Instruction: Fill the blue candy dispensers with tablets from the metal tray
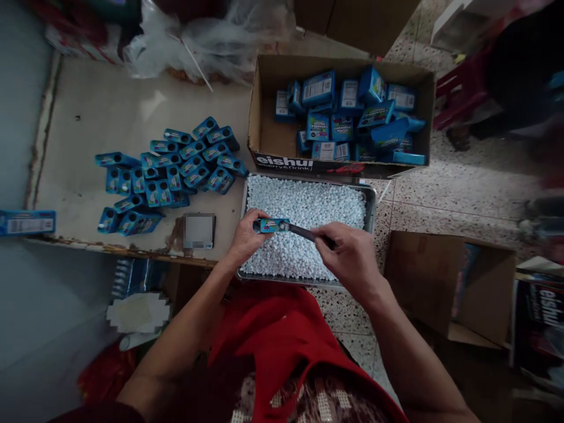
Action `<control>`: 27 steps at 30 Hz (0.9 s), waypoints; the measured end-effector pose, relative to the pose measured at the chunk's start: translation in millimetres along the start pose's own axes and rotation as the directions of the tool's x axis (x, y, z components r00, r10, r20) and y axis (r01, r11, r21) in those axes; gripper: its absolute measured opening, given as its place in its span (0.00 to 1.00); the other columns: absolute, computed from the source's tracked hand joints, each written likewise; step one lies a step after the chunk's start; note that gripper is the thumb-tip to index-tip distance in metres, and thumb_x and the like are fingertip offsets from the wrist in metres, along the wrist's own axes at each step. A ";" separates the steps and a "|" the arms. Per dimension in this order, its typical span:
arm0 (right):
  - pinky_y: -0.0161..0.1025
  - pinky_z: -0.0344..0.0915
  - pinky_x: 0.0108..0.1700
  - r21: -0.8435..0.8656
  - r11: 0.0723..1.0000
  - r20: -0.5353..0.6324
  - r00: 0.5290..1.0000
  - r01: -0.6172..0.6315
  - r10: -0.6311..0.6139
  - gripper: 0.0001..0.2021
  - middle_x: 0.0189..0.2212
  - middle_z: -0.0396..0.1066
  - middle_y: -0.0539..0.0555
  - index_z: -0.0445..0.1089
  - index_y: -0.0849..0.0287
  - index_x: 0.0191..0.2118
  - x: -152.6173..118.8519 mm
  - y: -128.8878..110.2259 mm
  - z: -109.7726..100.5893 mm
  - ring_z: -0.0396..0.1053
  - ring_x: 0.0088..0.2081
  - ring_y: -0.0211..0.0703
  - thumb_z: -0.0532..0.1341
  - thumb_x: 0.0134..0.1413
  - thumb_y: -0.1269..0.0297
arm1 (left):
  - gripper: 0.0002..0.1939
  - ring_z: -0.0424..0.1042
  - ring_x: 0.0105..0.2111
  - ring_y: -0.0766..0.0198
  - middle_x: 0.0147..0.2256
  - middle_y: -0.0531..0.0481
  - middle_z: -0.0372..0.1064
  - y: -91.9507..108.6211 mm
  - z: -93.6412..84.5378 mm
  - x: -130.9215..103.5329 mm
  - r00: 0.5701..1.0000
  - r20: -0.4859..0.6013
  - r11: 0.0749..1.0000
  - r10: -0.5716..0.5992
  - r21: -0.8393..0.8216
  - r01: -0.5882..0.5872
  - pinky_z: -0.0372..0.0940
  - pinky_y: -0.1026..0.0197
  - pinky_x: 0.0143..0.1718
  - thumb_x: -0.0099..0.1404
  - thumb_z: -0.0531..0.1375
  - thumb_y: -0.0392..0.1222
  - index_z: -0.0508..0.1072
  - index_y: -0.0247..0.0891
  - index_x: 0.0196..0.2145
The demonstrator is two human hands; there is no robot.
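Above a metal tray point(372, 205) full of small white pellets point(304, 194), my left hand point(247, 238) grips a small blue candy box point(271, 225) by its left end. My right hand point(350, 255) is closed around the dark handle of a spoon point(302, 231). The spoon's tip meets the right end of the box, at what looks like an opening; its contents are too small to make out. Many similar blue boxes point(170, 170) stand packed together on the table to the left, round dark holes showing in their tops.
Behind the tray sits an open cardboard carton point(339, 167) with several blue boxes inside. A grey square object point(199, 231) lies near the table's front edge. Clear plastic bags point(211, 47) are heaped at the back. Another open carton point(423, 282) stands at the right.
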State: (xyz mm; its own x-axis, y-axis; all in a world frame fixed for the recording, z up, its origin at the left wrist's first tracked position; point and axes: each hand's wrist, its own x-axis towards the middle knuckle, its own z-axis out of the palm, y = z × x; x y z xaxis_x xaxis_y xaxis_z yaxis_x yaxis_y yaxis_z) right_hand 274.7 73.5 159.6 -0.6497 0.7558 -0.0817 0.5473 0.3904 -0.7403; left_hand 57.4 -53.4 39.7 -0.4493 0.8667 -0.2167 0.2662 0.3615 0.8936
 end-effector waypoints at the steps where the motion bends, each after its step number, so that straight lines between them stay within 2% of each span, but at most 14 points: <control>1: 0.40 0.69 0.41 -0.001 1.000 -0.023 0.999 -0.022 0.022 0.10 0.35 0.81 0.52 0.82 0.54 0.39 -5.4 2.7 -5.2 0.76 0.36 0.42 0.63 0.57 0.70 | 0.16 0.71 0.44 0.58 0.41 0.50 0.71 1.7 -0.5 -0.2 1.000 -0.018 1.000 0.012 0.013 -0.012 0.65 0.57 0.50 0.52 0.67 0.34 0.73 0.40 0.40; 3: 0.39 0.69 0.37 0.085 0.984 -0.095 0.981 -0.159 0.167 0.08 0.34 0.81 0.53 0.82 0.54 0.40 -18.1 27.6 -13.0 0.76 0.33 0.43 0.64 0.58 0.65 | 0.14 0.71 0.45 0.59 0.41 0.50 0.71 2.1 -0.1 1.1 0.999 -0.028 0.999 0.046 0.018 -0.046 0.65 0.56 0.51 0.53 0.66 0.32 0.74 0.40 0.39; 4: 0.38 0.69 0.34 0.153 0.955 -0.125 0.954 -0.253 0.273 0.09 0.33 0.80 0.53 0.82 0.55 0.41 -25.7 47.7 -14.5 0.75 0.31 0.43 0.66 0.57 0.62 | 0.14 0.71 0.45 0.59 0.42 0.49 0.71 0.6 0.6 2.6 0.998 -0.018 0.998 0.058 -0.005 -0.058 0.65 0.56 0.51 0.53 0.66 0.32 0.74 0.40 0.39; 7: 0.37 0.66 0.26 0.294 0.798 -0.128 0.806 -0.526 0.578 0.16 0.25 0.78 0.54 0.82 0.61 0.40 -55.5 116.5 -8.3 0.71 0.23 0.42 0.70 0.50 0.54 | 0.17 0.73 0.46 0.58 0.44 0.47 0.73 -10.8 0.0 8.2 0.997 0.076 0.983 0.001 -0.181 0.013 0.67 0.55 0.52 0.52 0.69 0.37 0.74 0.39 0.41; 9: 0.37 0.66 0.26 0.299 0.711 -0.094 0.722 -0.637 0.686 0.19 0.23 0.77 0.55 0.82 0.63 0.39 -79.4 153.5 1.4 0.72 0.22 0.43 0.71 0.46 0.52 | 0.22 0.75 0.46 0.56 0.45 0.46 0.75 -22.3 -8.7 9.8 0.987 0.133 0.948 -0.089 -0.291 0.125 0.69 0.53 0.51 0.49 0.71 0.40 0.73 0.38 0.42; 10: 0.37 0.68 0.27 0.306 0.683 -0.066 0.701 -0.663 0.710 0.20 0.24 0.77 0.55 0.83 0.63 0.39 -91.3 167.2 6.4 0.73 0.24 0.44 0.72 0.45 0.52 | 0.23 0.76 0.46 0.56 0.46 0.45 0.76 -28.6 -16.9 9.2 0.983 0.126 0.932 -0.133 -0.321 0.167 0.70 0.53 0.51 0.49 0.71 0.41 0.73 0.38 0.43; 11: 0.38 0.68 0.28 0.330 0.658 -0.043 0.685 -0.677 0.727 0.20 0.26 0.78 0.56 0.83 0.62 0.40 -102.4 178.1 11.1 0.74 0.25 0.45 0.72 0.45 0.52 | 0.24 0.76 0.47 0.56 0.46 0.45 0.76 -35.2 -27.4 7.4 0.982 0.083 0.924 -0.170 -0.334 0.188 0.70 0.52 0.51 0.48 0.72 0.42 0.73 0.38 0.43; 13: 0.38 0.70 0.29 0.426 0.590 -0.014 0.647 -0.686 0.763 0.22 0.29 0.79 0.57 0.83 0.60 0.41 -120.8 193.5 18.9 0.75 0.27 0.46 0.73 0.42 0.51 | 0.25 0.77 0.46 0.56 0.47 0.45 0.77 -49.5 -52.1 1.6 0.970 -0.094 0.933 -0.225 -0.307 0.187 0.70 0.52 0.53 0.48 0.72 0.43 0.72 0.38 0.43; 15: 0.38 0.70 0.28 0.536 0.481 0.012 0.575 -0.694 0.818 0.23 0.30 0.80 0.57 0.83 0.59 0.40 -133.1 203.5 25.1 0.75 0.26 0.46 0.75 0.36 0.51 | 0.25 0.76 0.45 0.58 0.45 0.46 0.77 -66.1 -74.5 -3.0 0.914 -0.313 0.952 -0.256 -0.247 0.182 0.70 0.52 0.53 0.48 0.72 0.45 0.72 0.39 0.44; 17: 0.39 0.69 0.26 0.591 0.384 0.060 0.513 -0.710 0.856 0.23 0.28 0.79 0.58 0.84 0.59 0.36 -140.5 210.3 29.5 0.74 0.25 0.46 0.77 0.30 0.52 | 0.26 0.76 0.43 0.59 0.42 0.47 0.75 -85.4 -86.5 0.7 0.849 -0.449 0.956 -0.279 -0.215 0.200 0.71 0.52 0.51 0.48 0.71 0.46 0.71 0.39 0.44; 19: 0.40 0.69 0.26 0.590 0.352 0.094 0.495 -0.727 0.864 0.22 0.28 0.79 0.58 0.84 0.59 0.34 -145.1 214.6 31.9 0.74 0.25 0.47 0.77 0.27 0.53 | 0.28 0.75 0.41 0.59 0.41 0.48 0.74 -105.2 -85.7 17.7 0.806 -0.505 0.949 -0.309 -0.223 0.225 0.73 0.52 0.48 0.48 0.71 0.48 0.70 0.39 0.45; 22: 0.42 0.70 0.27 0.555 0.408 0.048 0.518 -0.725 0.854 0.19 0.27 0.79 0.57 0.84 0.56 0.30 -148.5 218.4 32.4 0.74 0.25 0.49 0.75 0.28 0.52 | 0.27 0.73 0.42 0.59 0.40 0.50 0.70 -125.8 -69.1 63.1 0.740 -0.593 0.948 -0.318 -0.205 0.243 0.72 0.51 0.47 0.49 0.69 0.50 0.67 0.39 0.44; 25: 0.41 0.65 0.24 0.503 0.491 -0.038 0.550 -0.711 0.835 0.17 0.21 0.76 0.54 0.83 0.56 0.28 -140.4 219.2 37.6 0.70 0.22 0.47 0.73 0.31 0.50 | 0.28 0.71 0.48 0.54 0.43 0.48 0.67 -125.0 -52.8 100.9 0.691 -0.661 0.954 -0.292 -0.153 0.257 0.70 0.48 0.51 0.50 0.68 0.49 0.63 0.40 0.45; 27: 0.40 0.62 0.23 0.475 0.540 -0.062 0.585 -0.695 0.809 0.16 0.18 0.73 0.53 0.83 0.57 0.27 -122.9 216.2 50.2 0.67 0.20 0.45 0.72 0.33 0.49 | 0.33 0.69 0.50 0.49 0.49 0.44 0.64 -111.2 -46.2 105.0 0.651 -0.689 0.942 -0.317 -0.150 0.300 0.69 0.44 0.51 0.50 0.70 0.48 0.61 0.40 0.49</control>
State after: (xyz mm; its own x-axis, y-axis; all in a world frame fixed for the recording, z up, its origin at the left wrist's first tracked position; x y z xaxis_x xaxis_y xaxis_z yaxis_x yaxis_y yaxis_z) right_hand 446.4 38.6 -24.0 0.0952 0.7906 -0.6049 0.4966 -0.5644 -0.6594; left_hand -58.8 -18.5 -64.2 -0.9649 0.2128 -0.1536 -0.0121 0.5486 0.8360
